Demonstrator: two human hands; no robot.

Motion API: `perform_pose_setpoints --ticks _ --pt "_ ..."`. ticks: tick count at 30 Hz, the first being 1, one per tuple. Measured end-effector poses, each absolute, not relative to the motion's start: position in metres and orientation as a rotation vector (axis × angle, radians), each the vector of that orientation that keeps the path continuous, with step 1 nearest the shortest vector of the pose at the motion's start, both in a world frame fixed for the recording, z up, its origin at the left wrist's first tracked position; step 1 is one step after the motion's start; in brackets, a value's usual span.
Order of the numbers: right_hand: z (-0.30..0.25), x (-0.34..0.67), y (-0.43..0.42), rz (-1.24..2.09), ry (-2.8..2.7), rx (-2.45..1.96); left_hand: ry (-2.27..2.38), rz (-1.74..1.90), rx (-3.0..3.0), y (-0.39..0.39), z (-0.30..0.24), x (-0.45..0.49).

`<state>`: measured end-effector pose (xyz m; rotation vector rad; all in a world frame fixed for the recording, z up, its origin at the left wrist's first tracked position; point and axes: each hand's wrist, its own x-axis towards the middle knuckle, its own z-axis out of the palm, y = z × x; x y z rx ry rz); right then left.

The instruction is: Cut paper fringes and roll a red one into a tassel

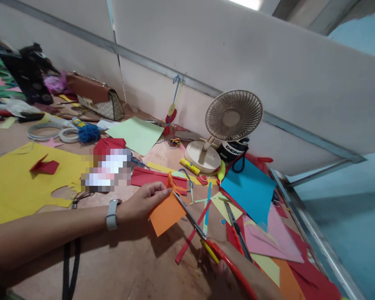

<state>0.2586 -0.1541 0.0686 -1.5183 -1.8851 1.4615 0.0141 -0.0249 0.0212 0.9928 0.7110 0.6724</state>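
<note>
My left hand (143, 202) pinches a folded orange paper (166, 211) by its upper edge and holds it just above the table. A grey watch (111, 214) sits on that wrist. My right hand (231, 271), low in the view, grips red-handled scissors (203, 235). The open blades meet the orange paper's right edge, where thin fringe strips (176, 185) stick up.
Coloured sheets and scraps litter the brown table (128, 266): yellow sheet (15, 179), green sheet (136, 134), blue sheet (250, 189), pink and red pieces at right. A beige desk fan (228, 125), glue stick (190, 166), tape rolls (54, 132), blue yarn (89, 133), a handbag (96, 98). A second pair of scissors (237, 229) lies nearby.
</note>
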Motion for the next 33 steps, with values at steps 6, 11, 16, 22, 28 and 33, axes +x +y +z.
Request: perform_pose_setpoints --ticks 6,11,16,22,28,33 --pt "0.0706 0.2593 -0.1517 1.516 -1.849 -1.55 0.71 0.659 0.987 -0.0243 0.0197 0.0137" --pt "0.0732 0.2579 -0.1477 1.595 -1.823 -1.53 0.693 0.653 0.983 -0.0243 0.0183 0.0135" --pt "0.0726 0.2568 -0.1496 1.541 -1.855 -1.53 0.689 0.668 0.981 -0.0246 0.0182 0.0135" --pt "0.0709 0.2563 -0.1486 1.516 -1.893 -1.546 0.693 0.676 0.974 -0.0238 0.0174 0.0136" --pt "0.0739 0.254 -0.1501 1.452 -1.84 -1.637 0.654 0.661 0.936 -0.0234 0.0181 0.0131" --pt "0.0777 0.2549 -0.1506 1.568 -1.671 -1.661 0.605 0.531 0.98 -0.0223 0.0168 0.0101"
